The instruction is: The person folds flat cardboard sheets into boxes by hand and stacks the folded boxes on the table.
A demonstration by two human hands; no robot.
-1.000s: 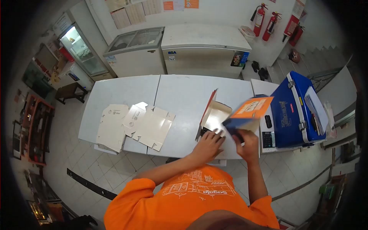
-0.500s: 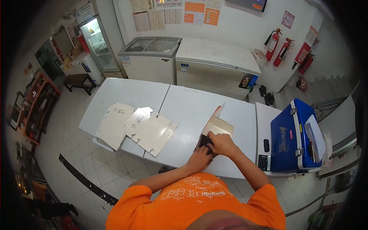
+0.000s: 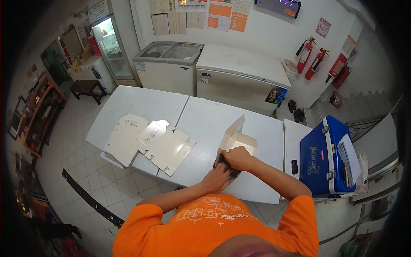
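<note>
A partly folded cardboard box (image 3: 242, 142), pale inside, stands on the white table (image 3: 205, 124) with one flap raised. Its near end is dark, and both hands are on it there. My left hand (image 3: 216, 177) is closed on the near lower edge, fingers curled in. Just above it, my right hand (image 3: 238, 157) grips the near wall from over the top. The fingertips of both hands are partly hidden. Flat, unfolded cardboard blanks (image 3: 169, 147) lie overlapping to the left.
A blue cooler box (image 3: 319, 158) with papers on its side stands at the right end. Beside it lies a small black object (image 3: 294, 167). Behind the table are two chest freezers (image 3: 239, 85) (image 3: 167, 73). A dark stool (image 3: 87, 88) stands at the far left.
The orange-printed panel that stood raised at the right has come down out of sight. My right hand has moved left beside my left hand onto the box's near end. The view has shifted.
</note>
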